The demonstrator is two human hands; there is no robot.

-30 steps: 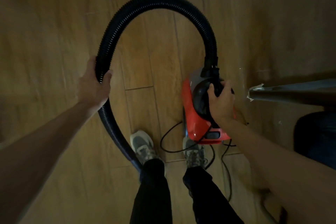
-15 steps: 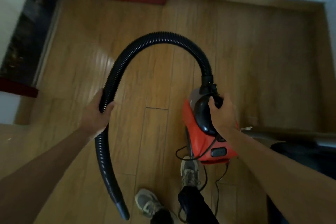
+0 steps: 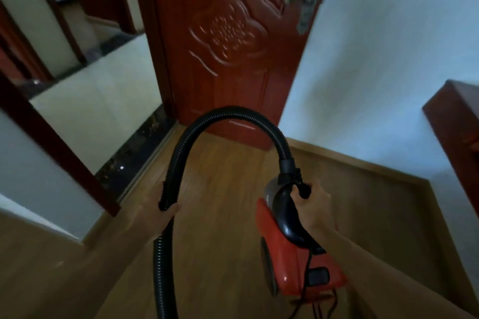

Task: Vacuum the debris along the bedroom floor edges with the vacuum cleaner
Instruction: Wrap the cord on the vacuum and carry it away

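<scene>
My left hand (image 3: 158,212) grips the hose (image 3: 233,114), fingers wrapped round it as far as the blur lets me tell. My right hand (image 3: 313,204) holds the vacuum (image 3: 293,261) by its handle (image 3: 287,217), fingers clamped round the front end. The vacuum sits low right over the floor (image 3: 220,189), near the corner. The hose arches in front of the door (image 3: 228,33), then drops past the left hand.
</scene>
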